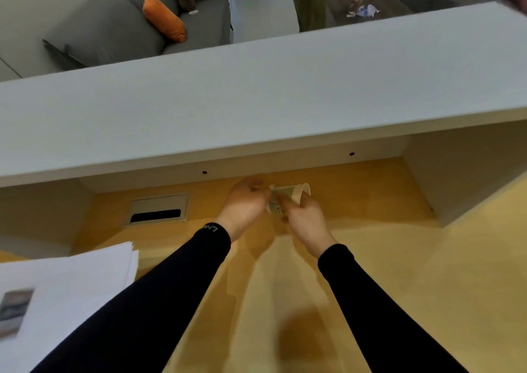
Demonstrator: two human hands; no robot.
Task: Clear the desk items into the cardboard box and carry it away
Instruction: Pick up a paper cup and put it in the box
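Where both hands meet under the white shelf (256,93), a paper cup (288,197) lies tipped on its side, rim rightward, clamped between left hand (245,204) and right hand (306,221) above the wooden desk (399,273). Left of the grip: cable grommet (158,208); nearer, lower left: paper stack (71,287).

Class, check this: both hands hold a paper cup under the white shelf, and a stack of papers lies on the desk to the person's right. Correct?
Not quite. The head view shows the stack of papers on the person's left. The left hand and right hand do hold the paper cup under the white shelf.
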